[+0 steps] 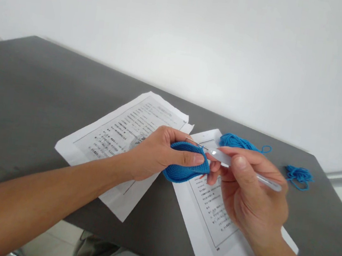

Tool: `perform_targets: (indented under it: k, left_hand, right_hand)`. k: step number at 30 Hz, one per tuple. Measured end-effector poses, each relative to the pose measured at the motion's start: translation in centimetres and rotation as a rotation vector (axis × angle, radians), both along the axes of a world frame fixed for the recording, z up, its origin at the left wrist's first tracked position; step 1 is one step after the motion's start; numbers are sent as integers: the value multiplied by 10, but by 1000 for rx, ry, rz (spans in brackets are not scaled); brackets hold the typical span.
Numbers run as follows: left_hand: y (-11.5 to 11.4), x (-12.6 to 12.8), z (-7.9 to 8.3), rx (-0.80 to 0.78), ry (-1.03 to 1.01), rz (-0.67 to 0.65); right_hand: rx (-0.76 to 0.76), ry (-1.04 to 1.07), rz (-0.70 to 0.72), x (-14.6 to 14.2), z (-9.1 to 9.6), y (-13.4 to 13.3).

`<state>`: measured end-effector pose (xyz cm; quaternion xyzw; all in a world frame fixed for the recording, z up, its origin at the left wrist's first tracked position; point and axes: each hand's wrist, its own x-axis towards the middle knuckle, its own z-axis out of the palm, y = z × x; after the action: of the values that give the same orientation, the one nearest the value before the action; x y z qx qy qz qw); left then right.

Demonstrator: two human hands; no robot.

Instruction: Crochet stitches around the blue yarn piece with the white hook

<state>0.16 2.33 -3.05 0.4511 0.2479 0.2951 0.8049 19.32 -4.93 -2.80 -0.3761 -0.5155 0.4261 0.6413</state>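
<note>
My left hand [158, 153] is closed on a blue crocheted piece [184, 169], thumb pressed on its front and fingers curled behind it. My right hand [250, 193] pinches a crochet hook with a clear white handle [264, 181]; the thin metal tip reaches left into the top edge of the blue piece. Both hands hover just above the dark grey table [36, 97]. A strand of blue yarn runs back from the piece toward a yarn bundle [235, 141] behind my right hand.
Two printed paper sheets lie under the hands, one at the left [116, 133] and one at the right [209, 221]. A small loose tangle of blue yarn [299, 175] sits near the table's right edge. A white wall stands behind the table.
</note>
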Motion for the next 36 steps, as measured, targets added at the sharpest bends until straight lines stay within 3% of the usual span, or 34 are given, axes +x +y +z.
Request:
perform_targets:
  k: [8,12,26,36]
  left_hand:
    - [-3,2,5,12,51,40]
    - [-3,2,6,63,42,36]
    - [-6,4,10,5,118,38]
    - [-6,3,6,131,61,92]
  right_hand:
    - [86,-240,-162,2,2,-6]
    - [162,-431,-166,2,9,-7]
    - [291,-437,-320,-2,4,-10]
    - [202,-441,-339,2,4,-7]
